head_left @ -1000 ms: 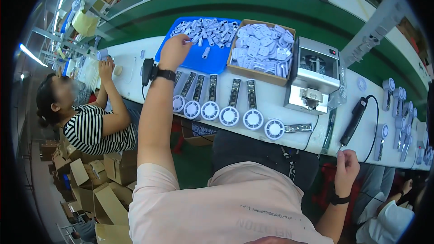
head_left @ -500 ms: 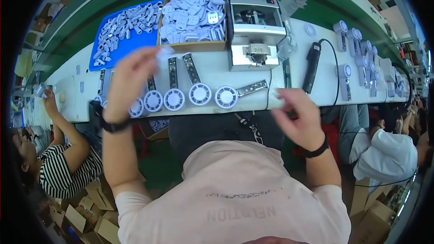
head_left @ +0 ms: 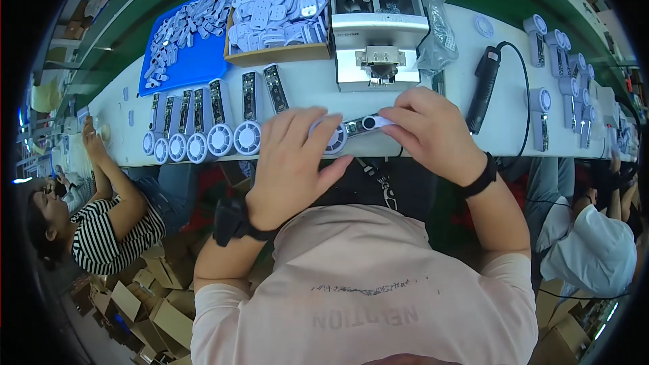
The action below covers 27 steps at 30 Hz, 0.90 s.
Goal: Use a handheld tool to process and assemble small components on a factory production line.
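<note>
A white handheld fan (head_left: 335, 140) lies near the bench's front edge, its handle pointing right with a bare circuit board (head_left: 354, 126) showing. My left hand (head_left: 291, 159) is at the fan's round head, fingers and thumb apart, hiding part of it. Whether the fingertips touch it I cannot tell. Pinched between my right thumb and fingers (head_left: 433, 128) is a small white plastic piece (head_left: 377, 122) with a dark round opening, at the end of the handle. To the left stands a row of several similar fans (head_left: 220, 139), their boards exposed.
A blue tray (head_left: 220, 66) holds small white pieces beside a cardboard box (head_left: 277, 56) of flat white covers. Right of these are a silver machine (head_left: 378, 34) and a black corded tool (head_left: 484, 88). More fans (head_left: 541, 100) stand farther right. People work on both sides.
My left hand has come down and right from beside the tray to the fan. My right hand has moved up and left, and the white piece now shows in its fingers.
</note>
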Each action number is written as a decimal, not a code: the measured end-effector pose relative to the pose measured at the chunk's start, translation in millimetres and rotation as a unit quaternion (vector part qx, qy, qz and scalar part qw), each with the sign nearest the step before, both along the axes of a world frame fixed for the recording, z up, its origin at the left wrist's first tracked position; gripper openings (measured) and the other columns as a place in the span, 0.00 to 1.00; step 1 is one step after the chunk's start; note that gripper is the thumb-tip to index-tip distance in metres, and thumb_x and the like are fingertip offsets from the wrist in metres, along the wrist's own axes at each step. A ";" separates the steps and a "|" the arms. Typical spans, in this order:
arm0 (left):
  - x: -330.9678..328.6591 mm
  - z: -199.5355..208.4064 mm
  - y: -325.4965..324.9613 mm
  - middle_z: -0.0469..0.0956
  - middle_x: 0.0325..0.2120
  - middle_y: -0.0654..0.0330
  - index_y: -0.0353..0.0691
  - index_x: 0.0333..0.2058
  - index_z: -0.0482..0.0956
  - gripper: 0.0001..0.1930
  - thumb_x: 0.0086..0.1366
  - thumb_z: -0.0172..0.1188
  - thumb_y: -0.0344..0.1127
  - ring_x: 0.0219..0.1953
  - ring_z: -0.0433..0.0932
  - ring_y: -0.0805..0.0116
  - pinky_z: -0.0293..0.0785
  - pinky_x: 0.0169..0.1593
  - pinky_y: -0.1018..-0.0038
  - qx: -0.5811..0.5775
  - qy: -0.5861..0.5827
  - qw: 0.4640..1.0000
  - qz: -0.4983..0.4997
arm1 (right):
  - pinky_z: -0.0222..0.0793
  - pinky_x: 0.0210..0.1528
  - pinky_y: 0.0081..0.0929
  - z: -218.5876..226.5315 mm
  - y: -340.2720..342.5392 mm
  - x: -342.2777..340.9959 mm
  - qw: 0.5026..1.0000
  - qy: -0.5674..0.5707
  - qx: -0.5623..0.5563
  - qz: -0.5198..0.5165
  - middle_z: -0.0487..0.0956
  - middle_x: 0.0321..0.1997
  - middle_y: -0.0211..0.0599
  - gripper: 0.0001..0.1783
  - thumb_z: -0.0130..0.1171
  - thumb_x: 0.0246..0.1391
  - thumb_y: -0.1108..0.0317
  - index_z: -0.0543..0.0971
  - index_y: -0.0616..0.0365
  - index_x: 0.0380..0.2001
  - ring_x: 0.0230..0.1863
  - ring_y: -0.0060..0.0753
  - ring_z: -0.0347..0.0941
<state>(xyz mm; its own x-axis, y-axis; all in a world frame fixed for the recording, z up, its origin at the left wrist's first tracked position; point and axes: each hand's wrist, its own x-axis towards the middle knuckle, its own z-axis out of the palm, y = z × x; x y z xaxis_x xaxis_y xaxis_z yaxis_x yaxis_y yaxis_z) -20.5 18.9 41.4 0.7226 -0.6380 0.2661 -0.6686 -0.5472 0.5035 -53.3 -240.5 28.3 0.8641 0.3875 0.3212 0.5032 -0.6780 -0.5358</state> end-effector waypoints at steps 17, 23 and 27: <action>25.2 -35.4 -14.6 0.81 0.48 0.59 0.41 0.45 0.85 0.16 0.57 0.74 0.35 0.50 0.77 0.55 0.71 0.55 0.58 0.023 -0.029 0.996 -0.087 | 0.72 0.42 0.36 -27.3 11.6 1.5 0.998 -0.023 -0.051 0.002 0.76 0.36 0.33 0.11 0.73 0.52 0.66 0.85 0.55 0.38 0.41 0.40 0.75; 24.4 -36.7 -19.8 0.81 0.43 0.63 0.42 0.43 0.85 0.14 0.58 0.73 0.35 0.49 0.77 0.58 0.72 0.55 0.59 0.026 -0.028 0.995 -0.092 | 0.71 0.41 0.36 -30.1 4.3 3.4 0.999 -0.014 -0.037 0.007 0.76 0.36 0.34 0.11 0.73 0.53 0.62 0.82 0.55 0.34 0.42 0.40 0.75; 24.6 -40.6 -19.6 0.83 0.43 0.63 0.41 0.43 0.86 0.14 0.57 0.73 0.32 0.49 0.79 0.57 0.73 0.53 0.60 0.024 -0.025 0.995 -0.098 | 0.73 0.39 0.37 -6.0 -0.8 13.5 0.989 0.014 -0.142 0.032 0.77 0.33 0.35 0.12 0.70 0.56 0.60 0.79 0.54 0.32 0.38 0.41 0.77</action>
<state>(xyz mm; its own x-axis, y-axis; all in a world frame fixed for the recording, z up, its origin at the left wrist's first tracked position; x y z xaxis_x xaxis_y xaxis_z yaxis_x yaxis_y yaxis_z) 4.1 -0.7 0.9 0.5700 -0.7779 0.2647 -0.7880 -0.4262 0.4444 -39.7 -241.3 22.3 0.8415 0.5133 0.1684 0.5382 -0.7697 -0.3434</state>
